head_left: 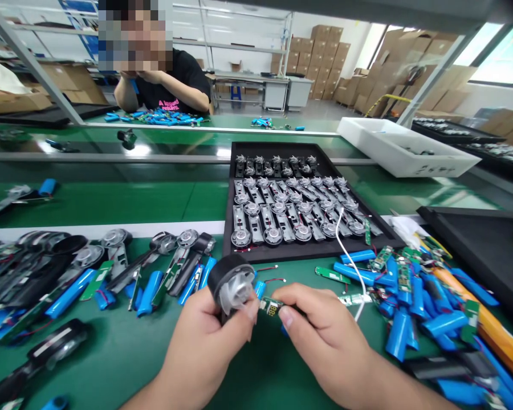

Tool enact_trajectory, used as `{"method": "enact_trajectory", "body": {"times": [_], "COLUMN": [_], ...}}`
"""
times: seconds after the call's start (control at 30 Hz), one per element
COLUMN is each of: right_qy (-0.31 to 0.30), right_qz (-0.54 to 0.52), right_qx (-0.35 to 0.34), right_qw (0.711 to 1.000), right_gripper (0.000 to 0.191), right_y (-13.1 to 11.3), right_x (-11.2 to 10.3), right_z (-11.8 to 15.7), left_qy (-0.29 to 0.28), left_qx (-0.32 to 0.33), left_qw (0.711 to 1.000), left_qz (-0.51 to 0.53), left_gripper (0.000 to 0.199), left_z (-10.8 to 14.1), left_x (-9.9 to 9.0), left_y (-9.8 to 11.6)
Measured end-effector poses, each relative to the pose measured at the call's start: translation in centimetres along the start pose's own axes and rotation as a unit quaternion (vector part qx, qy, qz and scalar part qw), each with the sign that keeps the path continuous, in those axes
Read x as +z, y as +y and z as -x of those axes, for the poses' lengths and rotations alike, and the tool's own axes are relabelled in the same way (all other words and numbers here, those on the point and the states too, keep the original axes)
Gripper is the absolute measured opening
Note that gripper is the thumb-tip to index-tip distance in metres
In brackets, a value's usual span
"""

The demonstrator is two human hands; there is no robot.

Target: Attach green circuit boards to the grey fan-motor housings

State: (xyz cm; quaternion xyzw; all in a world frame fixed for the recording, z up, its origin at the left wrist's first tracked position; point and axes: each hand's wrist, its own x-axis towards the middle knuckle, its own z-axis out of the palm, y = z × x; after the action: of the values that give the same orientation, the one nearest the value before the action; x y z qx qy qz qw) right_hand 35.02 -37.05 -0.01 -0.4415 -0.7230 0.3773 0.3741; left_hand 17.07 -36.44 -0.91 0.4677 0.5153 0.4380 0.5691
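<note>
In the middle of the head view, my left hand (207, 341) is closed around a small fan unit (235, 287) with a black ring and a clear impeller. My right hand (325, 336) pinches a small green circuit board (270, 306) that carries a digit display. The board's left end is close to the fan unit and my left fingertips; whether they touch, I cannot tell. Thin red leads with a blue cell (260, 288) show just above the board. My right palm hides whatever else lies behind it.
A black tray (228, 228) holds rows of fan housings. Blue battery cells (399, 333) with boards pile up at right, beside a white cable (350, 256). Part-built fans (115, 250) lie at left. A white bin (431, 162) stands behind. Across the bench sits a person (188, 80).
</note>
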Motion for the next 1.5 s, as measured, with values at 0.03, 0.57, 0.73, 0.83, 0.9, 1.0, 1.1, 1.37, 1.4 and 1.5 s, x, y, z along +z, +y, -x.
{"method": "enact_trajectory", "body": {"times": [0.03,0.57,0.73,0.83,0.9,1.0,1.1,1.37,1.4,1.5], "right_qy": [-0.004,0.046,0.049,0.052,0.056,0.061,0.055,0.047,0.05,0.056], "right_qz": [-0.04,-0.307,-0.311,-0.3,-0.288,-0.276,-0.294,-0.288,-0.266,-0.182], "right_qx": [0.023,0.122,0.109,0.109,0.11,0.111,0.109,0.101,0.106,0.132], "right_qw": [0.999,0.943,0.943,0.946,0.95,0.953,0.948,0.951,0.957,0.973], "right_gripper": [0.026,0.029,0.03,0.03,0.031,0.03,0.028,0.025,0.026,0.032], "right_y": [0.0,1.2,1.3,1.3,1.3,1.1,0.8,0.0,0.0,0.4], "right_x": [0.2,1.4,1.4,1.4,1.4,1.5,1.5,1.2,1.2,1.2], "right_z": [-0.1,-0.1,0.0,-0.1,0.0,0.0,-0.2,-0.6,-0.6,-0.3], "left_qy": [-0.018,-0.137,-0.135,-0.13,-0.13,-0.129,-0.125,-0.128,-0.13,-0.138], "left_qx": [-0.015,-0.082,-0.08,-0.083,-0.083,-0.084,-0.089,-0.1,-0.101,-0.095], "left_qw": [0.998,0.938,0.937,0.937,0.938,0.939,0.939,0.938,0.938,0.936], "left_qz": [0.052,0.308,0.312,0.312,0.31,0.307,0.306,0.305,0.305,0.309], "left_gripper": [0.03,0.018,0.02,0.021,0.021,0.021,0.021,0.022,0.021,0.017], "left_z": [-0.1,-0.4,-0.5,-0.5,-0.5,-0.4,-0.4,-0.3,-0.4,-0.5], "left_x": [0.1,0.5,0.6,0.7,0.8,0.7,0.7,0.5,0.5,0.4], "left_y": [0.1,0.7,0.9,0.9,0.9,0.8,0.9,0.7,0.5,-0.2]}}
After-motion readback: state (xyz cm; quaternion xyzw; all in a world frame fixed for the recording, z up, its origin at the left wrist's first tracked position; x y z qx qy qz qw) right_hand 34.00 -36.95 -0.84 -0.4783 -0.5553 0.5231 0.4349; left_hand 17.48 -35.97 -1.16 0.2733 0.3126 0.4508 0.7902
